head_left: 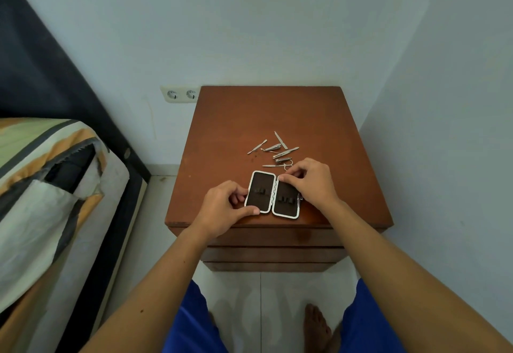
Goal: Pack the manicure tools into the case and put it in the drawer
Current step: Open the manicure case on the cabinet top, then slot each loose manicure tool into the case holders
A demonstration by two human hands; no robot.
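Observation:
A small manicure case [273,194] lies open flat on the brown nightstand [277,119], its dark lining with elastic loops facing up. My left hand [227,208] grips the left half's edge, thumb on its lower corner. My right hand [311,183] holds the right half, fingertips on its top edge. Several silver manicure tools [277,151] lie loose in a small pile just behind the case, among them nail clippers, a file and scissors partly hidden by my right hand. Closed drawer fronts [273,244] show below the top.
A bed with a striped cover [50,191] stands to the left with a narrow gap of floor between. A double wall socket [180,94] sits behind the nightstand. Walls close in at the back and right. My bare feet stand on white tiles [277,297].

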